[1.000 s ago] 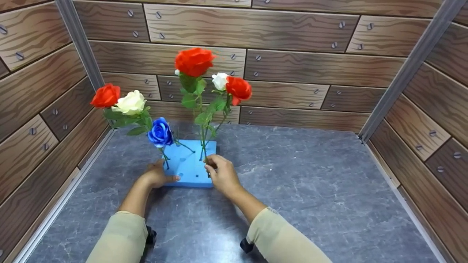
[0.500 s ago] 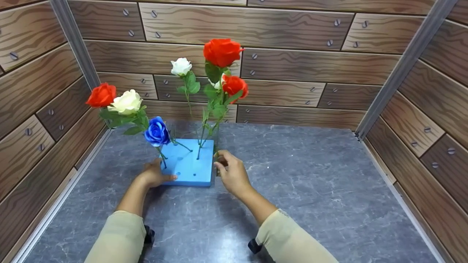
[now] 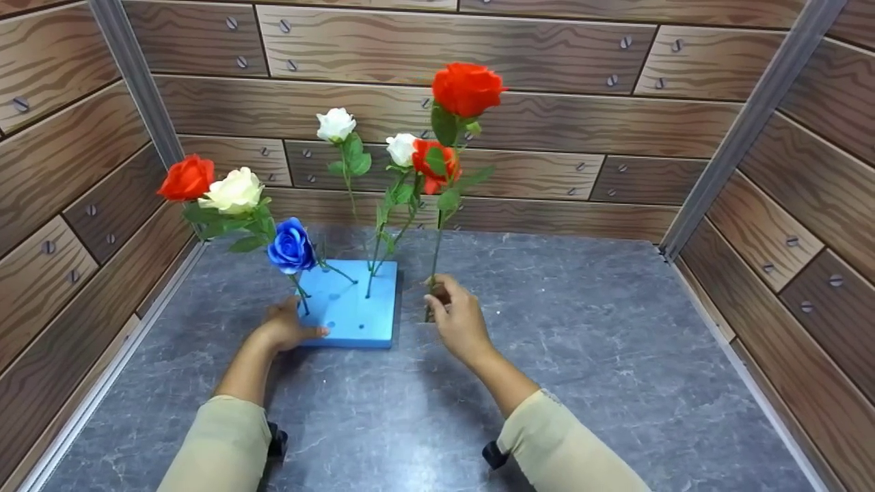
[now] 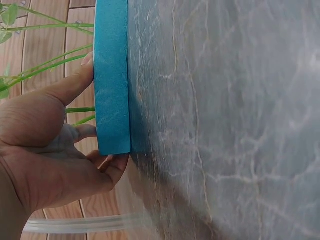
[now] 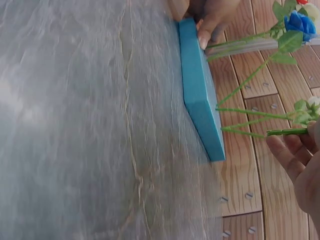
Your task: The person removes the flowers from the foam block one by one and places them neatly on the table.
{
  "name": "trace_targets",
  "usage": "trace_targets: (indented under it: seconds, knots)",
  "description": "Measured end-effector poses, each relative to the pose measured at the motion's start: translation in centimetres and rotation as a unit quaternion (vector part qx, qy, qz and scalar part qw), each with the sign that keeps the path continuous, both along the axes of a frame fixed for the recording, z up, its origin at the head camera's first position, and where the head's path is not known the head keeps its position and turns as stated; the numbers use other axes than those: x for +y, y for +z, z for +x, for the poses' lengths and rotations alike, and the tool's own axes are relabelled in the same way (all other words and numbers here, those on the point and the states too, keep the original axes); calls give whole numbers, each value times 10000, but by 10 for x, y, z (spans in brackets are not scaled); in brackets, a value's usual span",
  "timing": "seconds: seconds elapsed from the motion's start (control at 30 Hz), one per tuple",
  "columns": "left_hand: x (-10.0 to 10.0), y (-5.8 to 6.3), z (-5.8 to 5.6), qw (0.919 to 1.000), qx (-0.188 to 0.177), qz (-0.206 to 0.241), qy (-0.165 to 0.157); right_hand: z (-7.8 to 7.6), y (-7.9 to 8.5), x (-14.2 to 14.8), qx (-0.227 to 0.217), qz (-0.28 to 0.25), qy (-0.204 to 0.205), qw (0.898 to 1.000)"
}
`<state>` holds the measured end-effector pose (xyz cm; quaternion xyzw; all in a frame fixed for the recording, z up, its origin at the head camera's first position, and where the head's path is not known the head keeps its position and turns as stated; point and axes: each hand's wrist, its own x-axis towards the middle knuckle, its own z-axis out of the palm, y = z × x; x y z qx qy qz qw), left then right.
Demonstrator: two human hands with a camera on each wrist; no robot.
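My left hand [image 3: 281, 329] grips the left edge of a flat blue foam block [image 3: 359, 316]. Its thumb lies on the top face, and in the left wrist view fingers [image 4: 116, 169] curl at the block's side. To the right of the block, my right hand [image 3: 461, 326] pinches a tall artificial red rose [image 3: 468, 89] low on its stem. That rose stands upright, apart from the block; its green stem end [image 5: 285, 132] pokes past the fingertips in the right wrist view. A blue rose [image 3: 292, 244] leans left from the block, beside my left hand.
Several other artificial roses stand in the block: a cream rose [image 3: 234, 191] and a red one [image 3: 187, 178] lean left, a white rose [image 3: 335, 125] stands at the back. Bare holes [image 3: 361, 326] show in the block. Wood-patterned walls [image 3: 547, 123] enclose the grey marbled table [image 3: 601, 355].
My right hand has moved right with the tall red rose, from over the block's right edge to beyond it. The back white rose is now uncovered. My left hand stays on the block.
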<state>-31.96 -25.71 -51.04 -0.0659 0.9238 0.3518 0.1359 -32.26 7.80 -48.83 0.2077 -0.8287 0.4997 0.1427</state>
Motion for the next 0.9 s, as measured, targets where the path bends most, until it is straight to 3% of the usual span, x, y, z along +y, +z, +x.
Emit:
trace_targets:
  seconds: [0.33,0.6,0.9]
  knots:
    - [-2,0,1,10000,72,8,-55,-2,0,22,-451,-644,-7,9969]
    - [-4,-7,2,9998,187,11,29,-7,-4,35,-527,-1154,-126,9918]
    - [-4,-4,2,9999,108,52,-79,-12,-10,56,-1327,-1261,-244,9828]
